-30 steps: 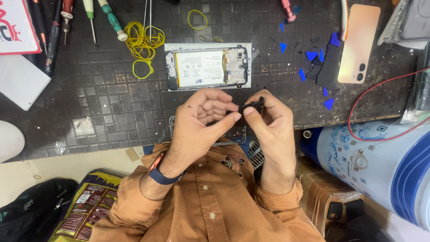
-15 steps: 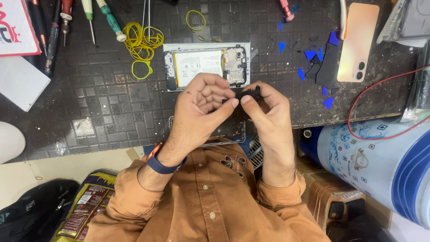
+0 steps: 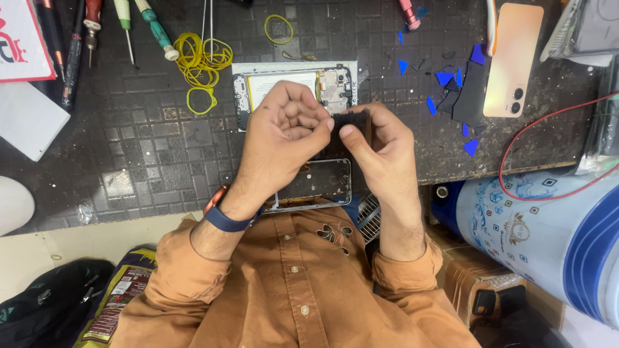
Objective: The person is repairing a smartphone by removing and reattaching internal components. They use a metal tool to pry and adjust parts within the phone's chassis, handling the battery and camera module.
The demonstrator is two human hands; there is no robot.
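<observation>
— Dark, speckled work mat (image 3: 129,148) across the bench, scuffed and cluttered. Anything in the hands?

— Small black part (image 3: 353,124), pinched between both. Left hand (image 3: 284,138) curled into a loose fist, fingertips and thumb closed on the part's left edge. Right hand (image 3: 380,151) with thumb pressed on its near face, fingers wrapped behind. Held just above the mat, close to the chest.

— Directly underneath?

— Opened phone body (image 3: 293,87) with battery and board exposed, partly hidden by the left knuckles. Nearer the body, an empty silver phone frame (image 3: 322,187) at the mat's edge, its upper side covered by both hands.

— Around that?

— Yellow rubber bands (image 3: 200,58) to the left of the open phone, one more band (image 3: 278,29) farther up. Screwdrivers (image 3: 155,32) fanned along the top left, tweezers (image 3: 207,26) beside them. White card (image 3: 29,119) at far left.

— Right side?

— Scattered blue plastic picks (image 3: 445,78) and dark scraps, then a peach phone back cover (image 3: 512,58) lying camera-holes down toward the bench edge. Red wire (image 3: 516,145) looping off the mat over a white-and-blue patterned container (image 3: 541,225) well below bench level.

— Worn on the arms?

— Blue wristband (image 3: 225,219) on the left wrist, orange shirt sleeves (image 3: 193,258) rolled above both wrists.
</observation>
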